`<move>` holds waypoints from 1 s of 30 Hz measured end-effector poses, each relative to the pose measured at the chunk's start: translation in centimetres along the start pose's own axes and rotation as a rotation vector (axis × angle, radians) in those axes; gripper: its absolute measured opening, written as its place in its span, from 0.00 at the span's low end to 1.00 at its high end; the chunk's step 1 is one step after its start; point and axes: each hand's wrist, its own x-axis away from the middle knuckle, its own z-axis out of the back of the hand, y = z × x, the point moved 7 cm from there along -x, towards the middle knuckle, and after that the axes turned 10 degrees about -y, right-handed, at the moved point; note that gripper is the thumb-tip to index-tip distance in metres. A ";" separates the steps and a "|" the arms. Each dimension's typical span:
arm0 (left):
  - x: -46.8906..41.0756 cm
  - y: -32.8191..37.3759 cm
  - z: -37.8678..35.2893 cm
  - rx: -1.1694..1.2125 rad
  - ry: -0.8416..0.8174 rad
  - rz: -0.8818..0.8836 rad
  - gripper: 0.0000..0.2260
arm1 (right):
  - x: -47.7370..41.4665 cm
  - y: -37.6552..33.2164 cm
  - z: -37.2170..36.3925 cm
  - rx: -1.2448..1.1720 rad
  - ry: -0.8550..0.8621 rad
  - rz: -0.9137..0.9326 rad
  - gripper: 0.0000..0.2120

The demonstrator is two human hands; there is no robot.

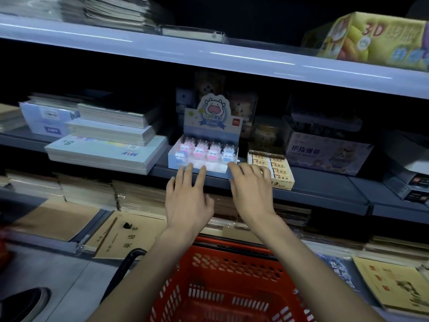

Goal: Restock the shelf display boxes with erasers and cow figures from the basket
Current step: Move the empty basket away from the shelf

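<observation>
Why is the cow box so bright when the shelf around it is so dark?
Head view: light washes out the cow box and cow figures, the recess behind is nearly black; glare streaks the upper shelf edge; the yellow 3D box at top right is blurred.

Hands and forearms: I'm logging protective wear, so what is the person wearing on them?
Nothing visible: the left hand and right hand are bare, without gloves, rings or a watch, and no sleeve shows down to the frame's edge.
</observation>
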 end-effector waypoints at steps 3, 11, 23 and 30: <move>0.0 0.0 -0.2 0.023 -0.017 -0.004 0.34 | -0.2 0.0 0.0 -0.019 -0.009 -0.005 0.22; 0.0 0.0 -0.1 0.025 -0.050 -0.014 0.34 | 0.5 0.2 0.1 -0.053 -0.056 0.026 0.29; 2.1 8.2 -1.0 0.057 -0.040 -0.401 0.34 | 6.1 8.5 0.9 -0.232 -0.020 -0.250 0.28; 1.5 10.4 -2.8 0.039 -0.115 -0.370 0.37 | 6.9 10.0 -0.3 -0.377 -0.149 -0.248 0.30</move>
